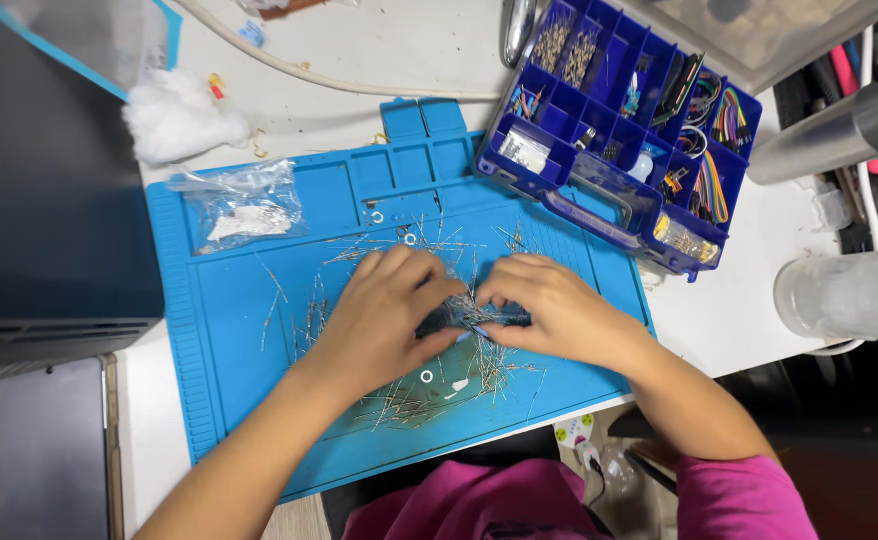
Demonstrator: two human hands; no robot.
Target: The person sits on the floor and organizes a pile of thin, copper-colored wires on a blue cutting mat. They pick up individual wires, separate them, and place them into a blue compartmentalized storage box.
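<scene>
Both hands meet mid-mat: left hand [384, 310] and right hand [549, 305] each curl fingers onto a dark bunch of thin metal-legged components [474, 315], pinching it from either side, probably to keep the loose legs gathered. Scattered thin wire leads [409, 400] and small metal washers [426, 376] lie round them on the blue silicone work mat [229, 330], whose raised edge keeps bits from rolling. Farther back, a clear plastic bag [244, 205], then a blue compartmented parts box [619, 120], open within reach.
</scene>
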